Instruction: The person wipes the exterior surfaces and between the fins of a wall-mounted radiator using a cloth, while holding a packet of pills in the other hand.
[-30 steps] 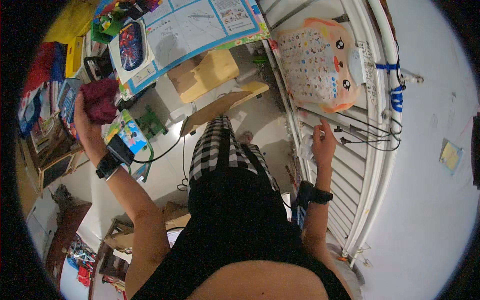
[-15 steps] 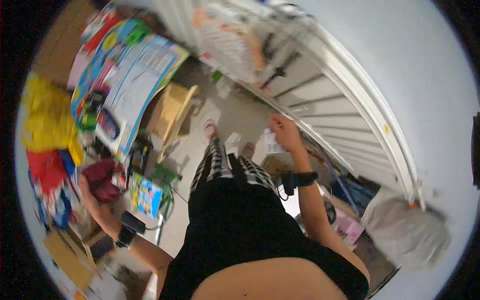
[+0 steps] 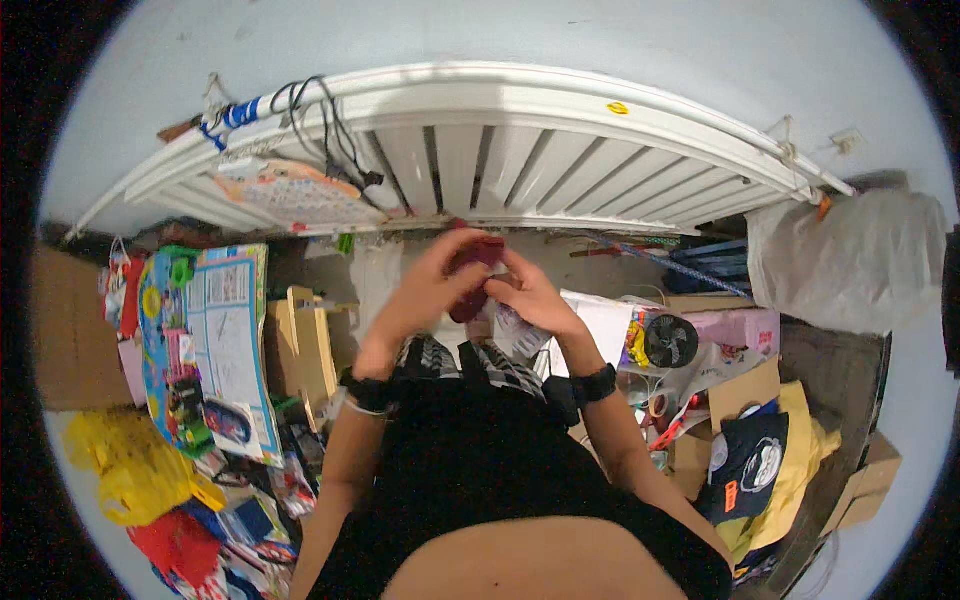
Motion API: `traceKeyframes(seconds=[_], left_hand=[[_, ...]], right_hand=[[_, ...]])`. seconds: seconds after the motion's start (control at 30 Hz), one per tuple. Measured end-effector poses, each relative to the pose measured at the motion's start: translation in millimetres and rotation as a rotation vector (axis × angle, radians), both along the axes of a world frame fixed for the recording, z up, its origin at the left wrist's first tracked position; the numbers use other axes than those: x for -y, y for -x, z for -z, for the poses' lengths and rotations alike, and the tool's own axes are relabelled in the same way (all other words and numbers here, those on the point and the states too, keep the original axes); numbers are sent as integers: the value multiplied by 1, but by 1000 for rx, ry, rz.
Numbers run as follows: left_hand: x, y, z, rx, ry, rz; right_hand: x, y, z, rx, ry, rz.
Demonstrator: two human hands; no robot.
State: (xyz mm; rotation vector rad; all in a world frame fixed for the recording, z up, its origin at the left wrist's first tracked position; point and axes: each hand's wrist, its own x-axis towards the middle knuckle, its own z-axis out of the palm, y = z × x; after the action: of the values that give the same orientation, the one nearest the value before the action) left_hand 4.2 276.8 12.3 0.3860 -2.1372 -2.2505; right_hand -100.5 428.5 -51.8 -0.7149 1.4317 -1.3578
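A crumpled maroon cloth item [image 3: 466,306], perhaps a pouch, is between my two hands in front of my waist; its exact kind is unclear. My left hand [image 3: 428,290] curls over it from the left, slightly blurred. From the other side my right hand [image 3: 537,303] pinches its edge with thumb and fingers. Just beneath the right hand is a white printed paper or packet [image 3: 517,333], and I cannot tell whether that hand holds it. Each wrist wears a black strapped device.
A white slatted panel [image 3: 520,170] spans the far side. Left stand a colourful printed board [image 3: 225,300], a small wooden stool [image 3: 318,350] and a yellow plastic bag [image 3: 130,465]. Right are a black fan [image 3: 670,341], a pink box [image 3: 738,330], folded clothes [image 3: 755,465] and a hanging whitish bag [image 3: 850,260].
My left hand has brought the maroon cloth from the pile on the left to the middle. My right hand has met it there. The view has turned to face the slatted panel.
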Motion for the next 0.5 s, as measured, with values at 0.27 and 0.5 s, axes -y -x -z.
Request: traceKeyframes(seconds=[0.27, 0.5], left_hand=[[24, 34, 30, -49, -60, 253], [122, 4, 27, 84, -135, -138]], right_hand=[[-13, 4, 15, 132, 159, 761], [89, 28, -22, -367, 214, 957]])
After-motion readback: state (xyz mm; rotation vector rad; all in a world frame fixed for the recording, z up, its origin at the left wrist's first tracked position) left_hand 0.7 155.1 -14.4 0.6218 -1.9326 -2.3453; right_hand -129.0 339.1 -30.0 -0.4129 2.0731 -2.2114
